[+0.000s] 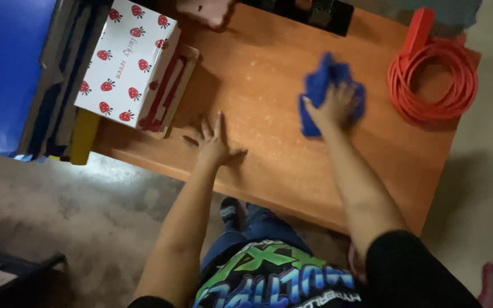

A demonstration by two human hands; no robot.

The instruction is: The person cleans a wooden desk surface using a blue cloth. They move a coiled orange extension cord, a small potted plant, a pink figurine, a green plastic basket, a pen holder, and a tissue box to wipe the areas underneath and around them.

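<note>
My left hand (213,141) lies flat on the orange wooden tabletop (269,165), fingers spread, holding nothing. It rests just right of a white box (125,60) printed with red strawberries. My right hand (336,104) presses down on a crumpled blue cloth (318,85) in the middle right of the table. The cloth bulges out above and beside my fingers. Fine dust specks show on the wood between the two hands.
A coiled orange cable (433,80) with a red plug end lies at the table's right end. Dark objects sit along the far edge. Left of the table stand flat boards and a blue surface (4,68). Grey carpet (75,211) lies below.
</note>
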